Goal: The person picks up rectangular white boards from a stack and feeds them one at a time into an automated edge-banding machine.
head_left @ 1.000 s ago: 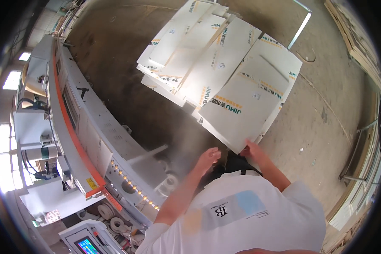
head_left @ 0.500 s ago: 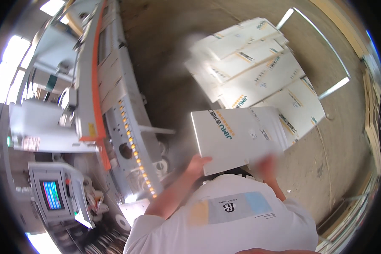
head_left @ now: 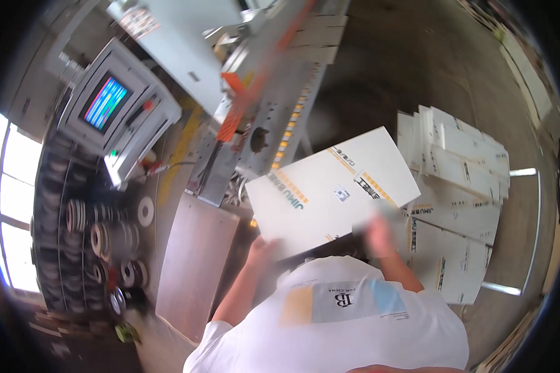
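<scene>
A flat white panel [head_left: 330, 186] with printed markings is held up in front of my body, tilted in the view. My left hand [head_left: 263, 250] grips its near left corner, fingers partly hidden by the panel. At the near right edge my right hand [head_left: 379, 236] holds the same panel, though motion blurs it. To the right of the panel lies a pile of similar white boards [head_left: 460, 211], overlapping one another.
A long machine bed [head_left: 280, 112] with a row of yellow rollers lies ahead and left. A control console [head_left: 115, 102] with a lit screen stands further left. Near it are a pale side table [head_left: 196, 267] and shelved tape rolls [head_left: 115, 239]. A white metal frame [head_left: 532, 230] borders the pile.
My view has turned left toward the console. The panel has come away from over the pile to near the machine bed, in both hands, and more of its face shows.
</scene>
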`<state>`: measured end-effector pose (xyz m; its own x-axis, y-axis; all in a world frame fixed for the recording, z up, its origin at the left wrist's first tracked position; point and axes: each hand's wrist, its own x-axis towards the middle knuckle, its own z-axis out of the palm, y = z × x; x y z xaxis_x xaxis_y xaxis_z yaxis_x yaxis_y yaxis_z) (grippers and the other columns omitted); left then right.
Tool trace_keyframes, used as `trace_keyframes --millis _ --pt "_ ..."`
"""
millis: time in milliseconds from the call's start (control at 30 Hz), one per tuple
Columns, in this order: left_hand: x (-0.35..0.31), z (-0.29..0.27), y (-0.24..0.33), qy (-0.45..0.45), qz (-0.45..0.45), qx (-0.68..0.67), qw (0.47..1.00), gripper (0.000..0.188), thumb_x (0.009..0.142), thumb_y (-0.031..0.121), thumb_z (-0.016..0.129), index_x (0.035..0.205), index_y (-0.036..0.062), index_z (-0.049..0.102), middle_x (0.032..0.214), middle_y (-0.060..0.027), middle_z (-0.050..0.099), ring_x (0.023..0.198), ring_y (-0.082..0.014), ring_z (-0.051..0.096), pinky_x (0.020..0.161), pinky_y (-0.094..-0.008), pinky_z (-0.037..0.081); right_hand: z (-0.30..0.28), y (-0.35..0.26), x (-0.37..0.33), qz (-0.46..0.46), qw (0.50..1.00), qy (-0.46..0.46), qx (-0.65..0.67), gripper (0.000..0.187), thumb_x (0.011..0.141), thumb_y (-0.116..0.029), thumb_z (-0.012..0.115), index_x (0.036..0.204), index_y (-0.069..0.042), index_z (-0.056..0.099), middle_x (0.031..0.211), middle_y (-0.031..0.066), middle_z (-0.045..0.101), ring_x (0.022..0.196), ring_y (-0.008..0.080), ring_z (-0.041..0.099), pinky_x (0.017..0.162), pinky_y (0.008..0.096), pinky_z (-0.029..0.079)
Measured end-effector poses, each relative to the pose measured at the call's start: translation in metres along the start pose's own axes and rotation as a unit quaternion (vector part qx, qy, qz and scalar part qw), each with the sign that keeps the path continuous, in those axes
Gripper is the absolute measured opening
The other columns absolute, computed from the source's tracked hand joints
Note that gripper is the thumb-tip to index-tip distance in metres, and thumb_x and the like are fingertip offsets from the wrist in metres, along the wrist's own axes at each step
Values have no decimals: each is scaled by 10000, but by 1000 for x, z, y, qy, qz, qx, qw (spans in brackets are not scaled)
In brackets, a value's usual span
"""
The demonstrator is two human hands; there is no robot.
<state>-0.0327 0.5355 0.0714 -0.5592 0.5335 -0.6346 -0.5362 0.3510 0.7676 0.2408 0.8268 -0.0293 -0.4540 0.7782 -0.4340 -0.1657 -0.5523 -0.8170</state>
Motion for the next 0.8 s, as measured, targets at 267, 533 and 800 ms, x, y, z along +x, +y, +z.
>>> trace_keyframes --millis 267,533,800 --pt "-2 -37 -104 382 4 -201 902 225 853 143 629 1019 -9 625 936 -100 644 854 -234 615 785 -372 503 121 36 69 202 964 -154 76 289 877 -192 715 1131 -99 613 1105 27 633 1032 178 582 873 339 465" --pt "-19 -53 -99 560 173 360 726 607 788 148 714 1321 -21 477 1282 -224 527 1212 -363 498 1051 -445 382 199 74 126 277 939 -171 -114 284 906 -273 706 1113 -122 585 1079 35 631 974 180 602 806 344 503" --pt "21 -17 -14 214 287 542 760 767 727 330 800 1376 82 477 1516 -139 388 1429 -352 315 1153 -498 271 149 78 124 206 921 -324 -63 372 946 -262 659 1240 -74 531 1161 48 615 1026 182 616 886 380 527"
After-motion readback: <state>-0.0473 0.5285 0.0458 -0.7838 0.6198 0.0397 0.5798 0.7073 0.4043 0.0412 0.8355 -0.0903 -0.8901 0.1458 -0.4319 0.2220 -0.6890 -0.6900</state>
